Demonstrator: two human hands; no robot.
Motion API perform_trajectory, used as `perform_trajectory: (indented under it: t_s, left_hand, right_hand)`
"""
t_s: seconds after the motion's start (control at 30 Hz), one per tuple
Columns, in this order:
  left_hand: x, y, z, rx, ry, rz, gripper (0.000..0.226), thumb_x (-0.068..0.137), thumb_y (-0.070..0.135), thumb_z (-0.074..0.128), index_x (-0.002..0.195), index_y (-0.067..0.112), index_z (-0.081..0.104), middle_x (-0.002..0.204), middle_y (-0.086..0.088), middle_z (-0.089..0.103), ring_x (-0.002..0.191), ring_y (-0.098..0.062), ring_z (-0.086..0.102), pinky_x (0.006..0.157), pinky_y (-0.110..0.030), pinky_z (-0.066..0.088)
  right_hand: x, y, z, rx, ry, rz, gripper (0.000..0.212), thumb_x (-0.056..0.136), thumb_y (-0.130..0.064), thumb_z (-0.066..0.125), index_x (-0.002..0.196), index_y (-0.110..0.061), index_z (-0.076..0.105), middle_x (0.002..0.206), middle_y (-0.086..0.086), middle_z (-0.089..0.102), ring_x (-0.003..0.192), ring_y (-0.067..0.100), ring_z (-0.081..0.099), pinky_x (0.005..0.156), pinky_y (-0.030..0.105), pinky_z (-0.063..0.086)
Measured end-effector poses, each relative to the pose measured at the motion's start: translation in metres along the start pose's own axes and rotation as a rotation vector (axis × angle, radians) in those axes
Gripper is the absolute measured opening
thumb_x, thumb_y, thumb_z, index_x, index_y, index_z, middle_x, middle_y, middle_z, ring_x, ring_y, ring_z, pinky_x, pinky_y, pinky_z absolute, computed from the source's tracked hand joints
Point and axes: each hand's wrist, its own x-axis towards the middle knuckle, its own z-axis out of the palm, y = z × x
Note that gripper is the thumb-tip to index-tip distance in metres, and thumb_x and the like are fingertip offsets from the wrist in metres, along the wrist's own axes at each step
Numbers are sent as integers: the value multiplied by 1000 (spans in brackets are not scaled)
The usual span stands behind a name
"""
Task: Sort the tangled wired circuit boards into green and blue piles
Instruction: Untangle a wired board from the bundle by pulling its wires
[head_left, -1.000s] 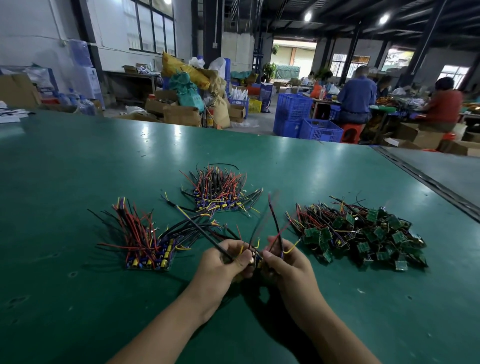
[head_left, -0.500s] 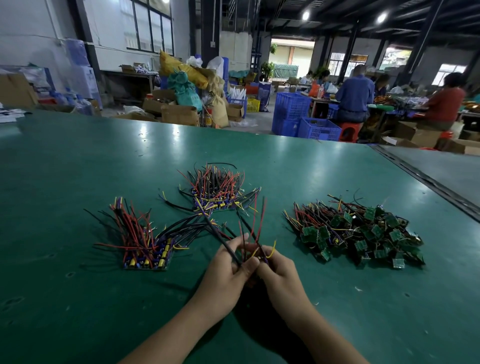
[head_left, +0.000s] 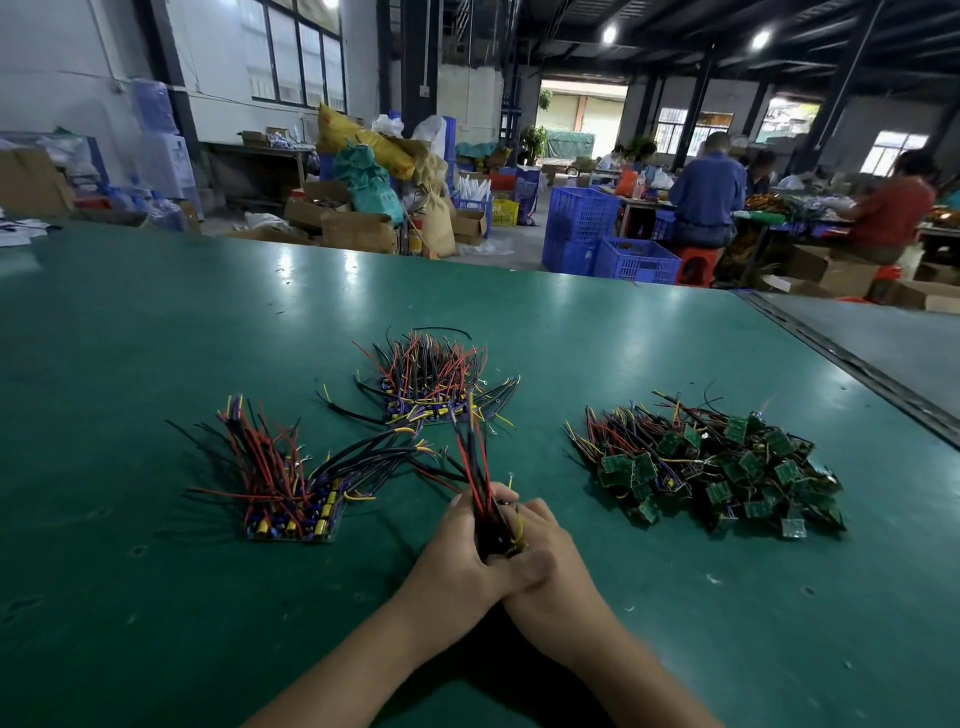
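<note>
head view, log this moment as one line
phase: sorting | left hand: grips wired board bundle | right hand: grips same bundle | board colour: hidden | green pile: right | blue pile: left

Smooth, slightly glossy green table; plastic-sheathed wires.

Left hand and right hand pressed together, fingers curled around wire bundle
</note>
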Motion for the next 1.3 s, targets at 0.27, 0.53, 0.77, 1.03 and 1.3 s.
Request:
perform_trajectory:
  t_s: [0.27,0.53,0.77,1.03,1.3]
  left_hand:
    - [0,0,-1,238,225,171,37,76,66,59,95,35,63,113,25,52,110,9,53,92,-7,38]
    - [7,11,-8,-271,276,50,34,80,34,57,107,14,61,124,4,62,113,-1,58,96,-15,43]
    - [11,1,-13,-432,316,93,19,74,25,65,87,13,59,104,5,70,105,1,62,83,-10,47]
    - [14,-4,-24,-158,354,74,49,85,62,46,99,18,63,92,9,66,85,5,58,76,-10,44]
    - [14,-20,-21,505,258,75,24,83,32,70,101,28,55,102,15,54,102,-6,46,88,-13,33]
  right_hand:
    - [1,-5,-10,23,-28,-26,17,80,-13,52,87,-26,59,79,-24,56,81,8,51,73,25,43]
    - [3,5,-18,967,-81,348,29,77,-13,59,101,-10,73,86,9,64,72,22,63,64,29,51]
    - [4,3,-19,1345,-153,522,22,78,-7,68,98,-4,75,97,17,69,77,29,69,69,27,59]
    - [12,10,-34,1272,209,453,19,72,3,63,82,-6,76,87,14,73,70,19,70,64,22,57]
    - [43,43,-103,-183,484,404,12,87,-16,70,98,-18,70,83,4,71,79,27,66,79,40,55]
